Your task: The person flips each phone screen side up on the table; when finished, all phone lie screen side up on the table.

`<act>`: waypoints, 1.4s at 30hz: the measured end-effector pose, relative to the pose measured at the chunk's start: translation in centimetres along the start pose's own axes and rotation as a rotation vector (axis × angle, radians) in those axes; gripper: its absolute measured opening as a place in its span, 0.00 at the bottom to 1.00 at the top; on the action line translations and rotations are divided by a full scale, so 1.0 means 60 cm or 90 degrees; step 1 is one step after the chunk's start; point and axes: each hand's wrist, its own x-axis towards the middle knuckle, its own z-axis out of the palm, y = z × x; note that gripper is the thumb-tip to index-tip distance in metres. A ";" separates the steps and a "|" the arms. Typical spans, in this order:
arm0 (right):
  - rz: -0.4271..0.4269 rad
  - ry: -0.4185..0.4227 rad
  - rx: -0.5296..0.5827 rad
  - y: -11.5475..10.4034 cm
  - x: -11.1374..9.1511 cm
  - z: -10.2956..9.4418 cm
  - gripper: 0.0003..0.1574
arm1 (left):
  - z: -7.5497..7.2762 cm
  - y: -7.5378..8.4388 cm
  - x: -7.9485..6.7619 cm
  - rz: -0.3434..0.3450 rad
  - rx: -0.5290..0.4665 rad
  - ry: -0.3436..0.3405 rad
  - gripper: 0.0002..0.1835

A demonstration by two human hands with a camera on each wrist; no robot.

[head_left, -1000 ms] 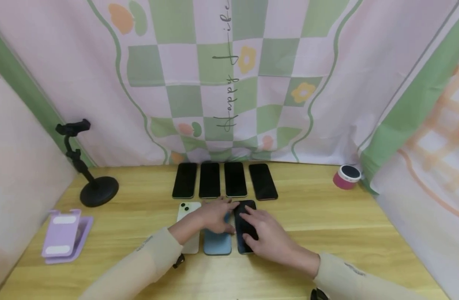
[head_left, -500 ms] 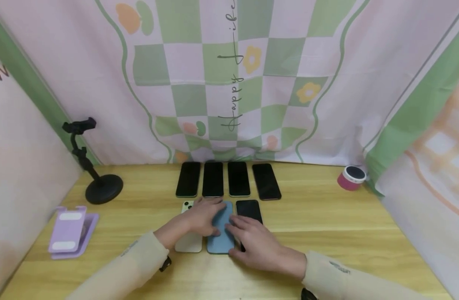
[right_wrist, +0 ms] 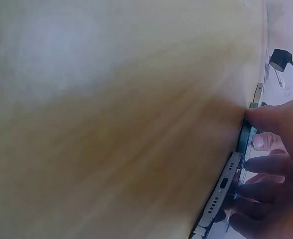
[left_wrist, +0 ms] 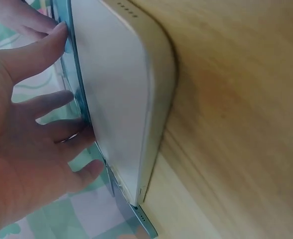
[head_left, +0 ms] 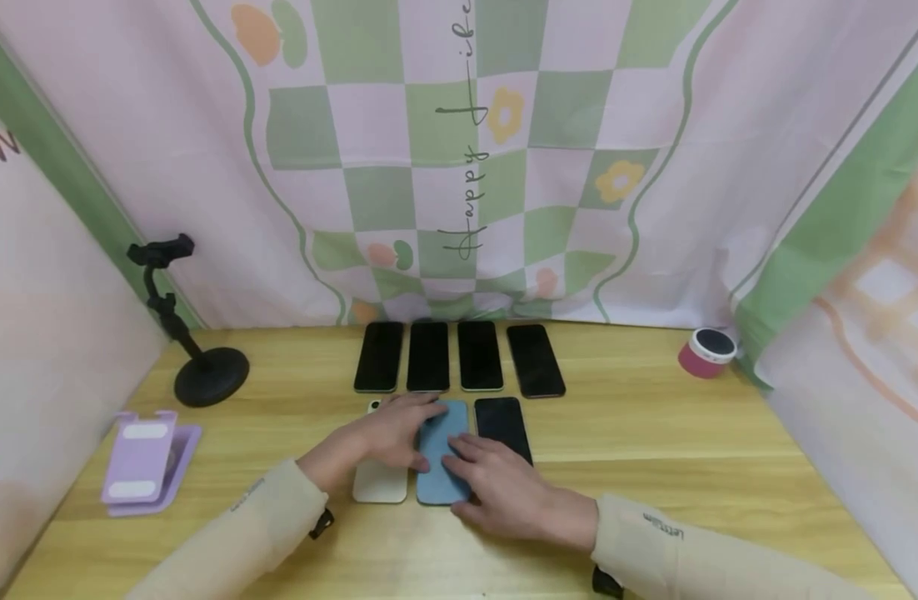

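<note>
In the front row, a light blue phone [head_left: 438, 479] lies back up between a cream-white phone [head_left: 380, 483] and a dark-screened phone [head_left: 504, 423]. My left hand [head_left: 395, 433] reaches across the white phone, its spread fingers and thumb at the blue phone's left side. From the other side, my right hand [head_left: 500, 493] touches the blue phone with its fingertips, the thumb at the lower right corner. It covers the lower part of the dark phone. The left wrist view shows the white phone [left_wrist: 116, 89] large, beside my outstretched fingers.
Several black-screened phones [head_left: 429, 357] form a back row by the curtain [head_left: 444, 200]. To the left are a black phone stand [head_left: 212, 377] and a folding purple holder [head_left: 138, 458]. A small pink-and-white round object [head_left: 706, 353] sits at the back right of the wooden table [head_left: 639, 433].
My right hand has left the dark phone and moved left to the blue one. My left hand has shifted left, uncovering more of the blue phone. The head view has shifted slightly.
</note>
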 end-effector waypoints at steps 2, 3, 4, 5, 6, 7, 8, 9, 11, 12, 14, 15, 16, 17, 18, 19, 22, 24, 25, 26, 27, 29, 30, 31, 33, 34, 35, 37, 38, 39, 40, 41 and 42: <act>-0.005 0.007 -0.012 0.002 0.000 0.002 0.37 | 0.000 -0.002 0.000 -0.002 -0.002 0.004 0.45; -0.007 0.008 -0.017 0.003 0.000 0.002 0.36 | 0.000 -0.003 0.000 -0.001 -0.003 0.007 0.45; -0.009 0.010 -0.018 0.003 0.001 0.003 0.36 | 0.000 -0.004 0.000 0.002 -0.004 0.010 0.45; -0.010 0.010 -0.018 0.003 0.001 0.003 0.36 | 0.000 -0.004 0.000 0.007 -0.005 0.012 0.45; -0.011 0.009 -0.020 0.004 0.001 0.003 0.36 | 0.000 -0.005 0.000 0.013 -0.007 0.015 0.45; -0.010 0.009 -0.021 0.004 0.000 0.003 0.36 | 0.000 -0.005 0.000 0.020 -0.008 0.017 0.45; -0.010 0.008 -0.022 0.003 0.000 0.002 0.36 | 0.000 -0.005 0.000 0.028 -0.009 0.020 0.45; -0.009 0.006 -0.023 0.003 0.000 0.002 0.36 | 0.001 -0.005 0.001 0.035 -0.013 0.023 0.46; -0.008 0.001 -0.025 0.002 -0.001 0.001 0.36 | 0.001 -0.004 0.002 0.039 -0.031 0.036 0.46; -0.008 -0.002 -0.027 0.002 -0.001 0.000 0.36 | 0.002 -0.004 0.004 0.037 -0.045 0.044 0.46; -0.007 -0.008 -0.027 0.002 -0.002 -0.001 0.36 | 0.004 -0.002 0.007 0.025 -0.081 0.066 0.45; -0.006 -0.011 -0.025 0.001 -0.002 -0.002 0.36 | 0.005 -0.001 0.010 0.015 -0.103 0.078 0.44; -0.005 -0.014 -0.024 0.001 -0.002 -0.002 0.36 | 0.006 0.000 0.012 0.004 -0.123 0.090 0.42; -0.005 -0.018 -0.020 0.002 -0.001 -0.003 0.37 | 0.007 0.001 0.015 -0.005 -0.145 0.102 0.40; -0.004 -0.022 -0.016 0.002 -0.001 -0.003 0.37 | 0.007 0.003 0.018 -0.014 -0.168 0.115 0.38; -0.003 -0.024 -0.010 0.002 -0.001 -0.003 0.37 | 0.008 0.004 0.022 -0.023 -0.190 0.128 0.37; 0.003 -0.030 0.023 0.003 -0.002 -0.006 0.37 | 0.005 0.009 0.032 -0.052 -0.260 0.163 0.32; 0.007 -0.032 0.049 0.003 -0.002 -0.008 0.38 | 0.001 0.012 0.038 -0.076 -0.310 0.185 0.31; 0.009 -0.031 0.060 0.004 -0.002 -0.009 0.38 | 0.000 0.012 0.040 -0.089 -0.334 0.194 0.30; 0.011 -0.030 0.070 0.004 -0.002 -0.009 0.38 | -0.002 0.013 0.042 -0.101 -0.355 0.201 0.30; 0.011 -0.029 0.075 0.004 -0.002 -0.010 0.38 | -0.003 0.012 0.043 -0.112 -0.372 0.209 0.30; 0.013 -0.027 0.083 0.004 -0.002 -0.010 0.38 | -0.001 0.010 0.045 -0.136 -0.393 0.227 0.28; 0.015 -0.026 0.085 0.004 -0.002 -0.009 0.38 | 0.000 0.009 0.045 -0.148 -0.397 0.236 0.27; 0.016 -0.025 0.087 0.004 -0.003 -0.009 0.38 | 0.000 0.009 0.045 -0.162 -0.396 0.243 0.26; 0.016 -0.025 0.088 0.004 -0.004 -0.010 0.39 | 0.001 0.009 0.044 -0.195 -0.392 0.251 0.24; 0.016 -0.026 0.089 0.004 -0.005 -0.010 0.39 | 0.002 0.009 0.044 -0.210 -0.390 0.250 0.22; 0.015 -0.027 0.088 0.004 -0.005 -0.010 0.39 | 0.002 0.009 0.043 -0.223 -0.388 0.248 0.21; 0.011 -0.028 0.085 0.004 -0.006 -0.009 0.39 | 0.002 0.010 0.042 -0.235 -0.393 0.236 0.19; 0.009 -0.029 0.083 0.004 -0.006 -0.009 0.39 | 0.002 0.011 0.041 -0.238 -0.393 0.231 0.19; 0.010 -0.032 0.081 0.004 -0.006 -0.009 0.39 | 0.002 0.011 0.040 -0.235 -0.385 0.226 0.19; 0.012 -0.034 0.081 0.005 -0.005 -0.008 0.39 | 0.002 0.011 0.040 -0.230 -0.371 0.225 0.18; 0.014 -0.037 0.081 0.005 -0.005 -0.008 0.39 | 0.003 0.011 0.039 -0.226 -0.358 0.223 0.18; 0.016 -0.040 0.082 0.006 -0.005 -0.008 0.39 | 0.003 0.012 0.039 -0.223 -0.343 0.222 0.18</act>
